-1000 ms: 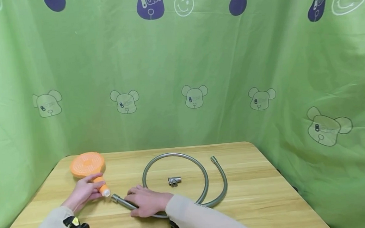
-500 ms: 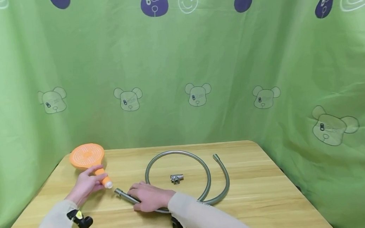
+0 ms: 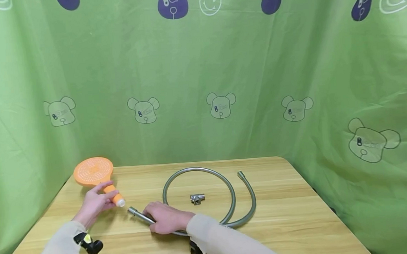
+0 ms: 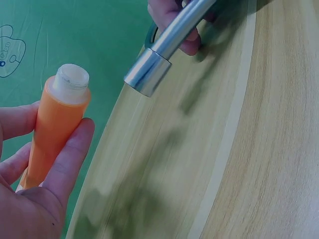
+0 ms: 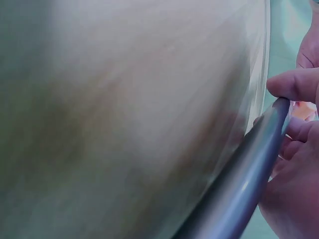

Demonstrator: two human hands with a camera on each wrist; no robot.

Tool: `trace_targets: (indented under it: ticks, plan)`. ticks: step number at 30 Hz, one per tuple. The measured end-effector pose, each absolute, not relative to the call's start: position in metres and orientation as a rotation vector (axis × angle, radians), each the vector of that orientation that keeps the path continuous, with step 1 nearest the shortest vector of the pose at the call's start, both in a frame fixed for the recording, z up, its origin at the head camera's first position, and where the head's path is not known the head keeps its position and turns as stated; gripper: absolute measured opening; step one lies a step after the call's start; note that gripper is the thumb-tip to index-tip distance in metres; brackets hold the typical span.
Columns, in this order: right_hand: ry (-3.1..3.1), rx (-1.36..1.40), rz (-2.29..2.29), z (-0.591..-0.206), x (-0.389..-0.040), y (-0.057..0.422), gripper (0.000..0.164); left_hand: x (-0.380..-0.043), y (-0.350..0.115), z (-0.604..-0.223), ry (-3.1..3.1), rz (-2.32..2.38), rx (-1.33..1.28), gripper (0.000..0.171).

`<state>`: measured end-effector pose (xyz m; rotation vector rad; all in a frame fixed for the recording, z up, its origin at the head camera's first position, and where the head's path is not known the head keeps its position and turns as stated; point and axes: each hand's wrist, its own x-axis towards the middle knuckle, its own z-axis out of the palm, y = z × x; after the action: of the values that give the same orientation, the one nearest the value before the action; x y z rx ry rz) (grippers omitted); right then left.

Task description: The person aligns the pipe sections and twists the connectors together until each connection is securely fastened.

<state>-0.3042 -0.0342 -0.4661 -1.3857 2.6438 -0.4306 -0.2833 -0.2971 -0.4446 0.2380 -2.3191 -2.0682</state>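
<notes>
An orange shower head [image 3: 94, 171] is held by its handle in my left hand [image 3: 94, 203], at the left of the table. Its white threaded end [image 4: 73, 79] points toward the hose, with a small gap between them. My right hand [image 3: 168, 217] grips the grey shower hose [image 3: 232, 197] a little behind its metal end fitting [image 4: 148, 72]. In the right wrist view the thumb and fingers close round the hose. That end appears raised off the table in the left wrist view. The rest of the hose lies looped, with its other end [image 3: 241, 175] at the right.
A small metal tee fitting [image 3: 196, 198] lies inside the hose loop. The wooden table [image 3: 288, 231] is bordered behind and at the sides by a green curtain [image 3: 181, 61] printed with bears.
My left hand has lifted and tilted the shower head, moving it slightly away from me. My right hand has gone from resting over the hose to gripping it. The view has shifted a little.
</notes>
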Motion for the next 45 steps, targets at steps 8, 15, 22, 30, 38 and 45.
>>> trace_targets:
  ticks: [8,15,22,30,38,45]
  plan:
    - [2.656,-1.285,-0.581,-0.468,-0.305,-0.039,0.030,-0.282,-0.297,-0.445,-2.306,-2.077,0.248,0.066]
    - [2.684,-1.228,-0.622,-0.471,-0.306,-0.043,0.019,-0.281,-0.299,-0.446,-2.303,-2.085,0.254,0.068]
    - [2.727,-1.247,-0.671,-0.471,-0.305,-0.049,0.022,-0.281,-0.301,-0.447,-2.312,-2.085,0.260,0.070]
    - [2.751,-1.162,-0.750,-0.471,-0.300,-0.054,0.025,-0.282,-0.303,-0.447,-2.309,-2.098,0.272,0.071]
    - [2.709,-0.959,-0.909,-0.469,-0.296,-0.060,0.007,-0.282,-0.304,-0.446,-2.314,-2.092,0.290,0.072]
    - [2.637,-0.870,-1.027,-0.465,-0.297,-0.064,0.017,-0.284,-0.302,-0.444,-2.310,-2.096,0.285,0.072]
